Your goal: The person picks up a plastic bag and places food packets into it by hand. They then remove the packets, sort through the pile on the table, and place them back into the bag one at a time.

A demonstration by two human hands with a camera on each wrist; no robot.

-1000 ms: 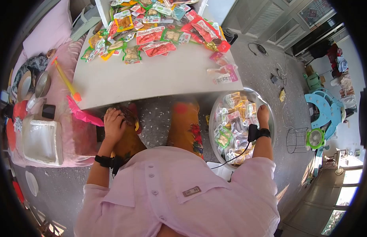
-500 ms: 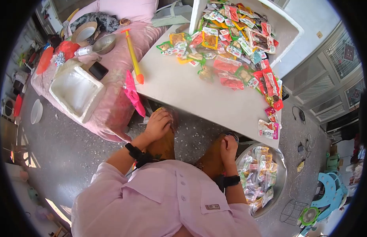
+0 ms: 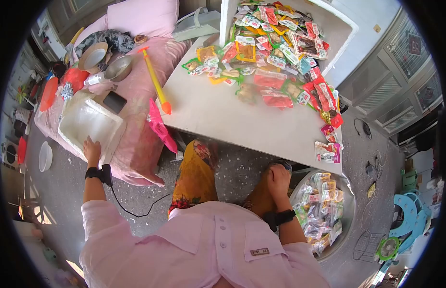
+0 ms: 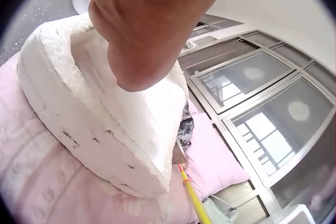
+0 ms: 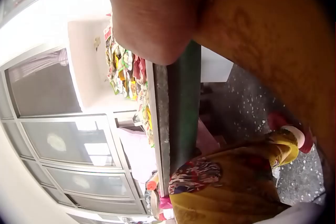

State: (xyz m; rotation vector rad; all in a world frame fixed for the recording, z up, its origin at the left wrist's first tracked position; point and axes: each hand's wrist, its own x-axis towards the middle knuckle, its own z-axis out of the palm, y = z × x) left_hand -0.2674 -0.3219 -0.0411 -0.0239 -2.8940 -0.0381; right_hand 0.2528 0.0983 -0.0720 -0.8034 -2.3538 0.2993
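At far left, a white tub (image 3: 45, 156) stands on the floor. Next comes the left hand (image 3: 92, 150), reaching to the near edge of the white foam box (image 3: 91, 119), which lies on the pink bed (image 3: 139, 156). Its fingers are spread and grasp nothing; whether they touch the rim, I cannot tell. Just beside this box is a black phone (image 3: 115, 102), and farther back a metal bowl (image 3: 119, 68). A yellow tube (image 3: 154, 77) with orange ends leans toward the counter (image 3: 228, 120), near a bright pink object (image 3: 159, 126). On the counter, many coloured food packets (image 3: 269, 79) are spread before a large white box (image 3: 340, 31), which also contains packets. The right hand (image 3: 279, 180) rests upon the right knee, fingers loosely bent, with nothing visible in it. Beside it, a metal basin (image 3: 349, 211) is filled with wrapped packets (image 3: 323, 209).
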